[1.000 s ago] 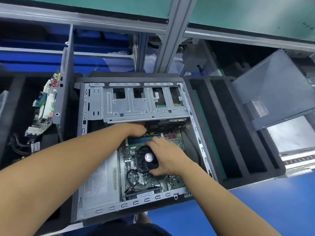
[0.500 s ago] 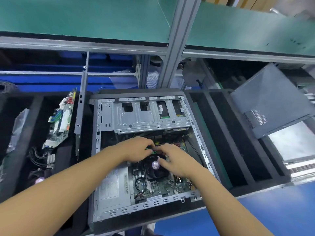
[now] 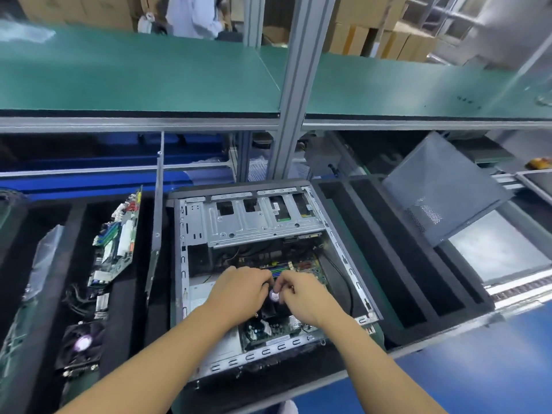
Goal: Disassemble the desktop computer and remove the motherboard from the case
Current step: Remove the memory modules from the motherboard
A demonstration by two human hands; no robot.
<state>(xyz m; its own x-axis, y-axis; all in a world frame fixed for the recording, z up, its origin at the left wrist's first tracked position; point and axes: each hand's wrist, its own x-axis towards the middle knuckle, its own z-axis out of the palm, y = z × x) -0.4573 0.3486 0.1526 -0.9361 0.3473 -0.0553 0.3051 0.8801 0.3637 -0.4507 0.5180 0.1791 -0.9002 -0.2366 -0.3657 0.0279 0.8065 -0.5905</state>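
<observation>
Conceivably the motherboard (image 3: pixel 270 327) could be cracked if the CPU cooler fan (image 3: pixel 274 296), gripped by curled fingers of left hand (image 3: pixel 239 291) and right hand (image 3: pixel 306 295), is wrenched while fastened

Noted overhead: green shelf (image 3: pixel 134 76), crossed by grey post (image 3: pixel 298 85); cardboard boxes (image 3: pixel 373 37) stacked behind. Found in left foam tray (image 3: pixel 18 234): board (image 3: pixel 116 243) leaning on edge, fan (image 3: pixel 82 343) in front of it, plastic bag (image 3: pixel 44 258) one slot leftward. Seen at right: slotted foam tray (image 3: pixel 388 264), tilted grey perforated panel (image 3: pixel 442 189) near its far corner.
</observation>
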